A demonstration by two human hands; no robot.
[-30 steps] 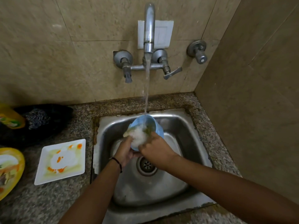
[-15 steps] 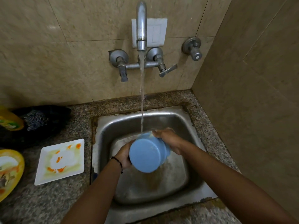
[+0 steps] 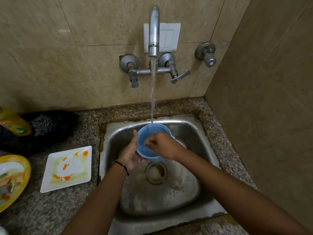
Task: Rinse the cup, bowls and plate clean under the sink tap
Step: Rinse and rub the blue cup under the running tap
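Note:
A blue plastic cup (image 3: 144,146) is held mouth-up over the steel sink (image 3: 194,133), and the stream from the tap (image 3: 153,31) falls onto its far rim. My left hand (image 3: 129,153) wraps the cup's left side from below. My right hand (image 3: 162,145) is over the cup's mouth with its fingers curled inside, touching the inner wall. On the counter to the left lie a white square plate (image 3: 67,168) smeared with orange and green residue and a yellow bowl (image 3: 11,178) with food scraps.
Behind the plate a yellow bottle (image 3: 15,124) lies beside a dark cloth with a scrubber (image 3: 47,128). The drain (image 3: 156,172) sits in the sink's middle. Two tap handles and a side valve (image 3: 207,53) stick out of the tiled wall; another wall closes the right side.
The cup was foamy inside, then turned bottom toward me, and now is mouth-up again under the stream with the foam gone. My right hand moved from the rim into the cup.

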